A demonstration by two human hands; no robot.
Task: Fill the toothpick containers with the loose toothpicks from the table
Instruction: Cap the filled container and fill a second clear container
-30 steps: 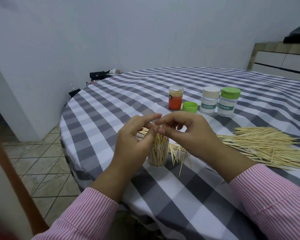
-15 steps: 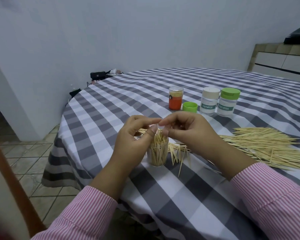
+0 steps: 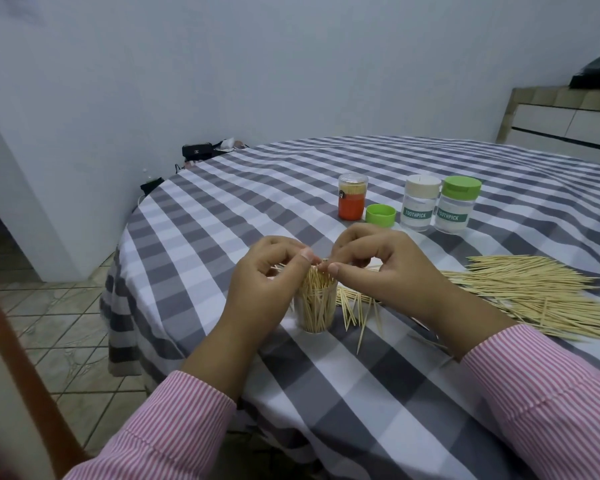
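- Sleeves of pink-striped cloth frame the near edge, one on each forearm, both reaching in over the checked tablecloth point(image 3: 378, 393).
- Left hand point(image 3: 264, 289) sits just beside the clear open container point(image 3: 317, 311), fingers curled and thumb tip pressed toward the toothpick tops; it seems to gather the bundle so the sticks stand upright, though whether it truly pinches any is not clear.
- Right hand point(image 3: 381, 268) mirrors it from the other side, curled fingers and thumb meeting at the tips of the same bundle, probably nudging sticks down into the cup; what it holds, if anything, I cannot tell.
- The container stands upright between the hands, already packed, with toothpicks poking above its rim.
- A few stray toothpicks point(image 3: 361, 308) lie just right of it, likely strays from the filling.
- The main heap of loose toothpicks point(image 3: 534, 292) lies on the cloth to the right, within easy reach, and plenty remain.
- Farther back stand an orange-banded jar point(image 3: 351, 197), a loose green lid point(image 3: 380, 215) likely belonging to the open container, and two capped "TOOTHPICK" bottles, white-capped point(image 3: 420, 207) and green-capped point(image 3: 458, 206), touching side by side.
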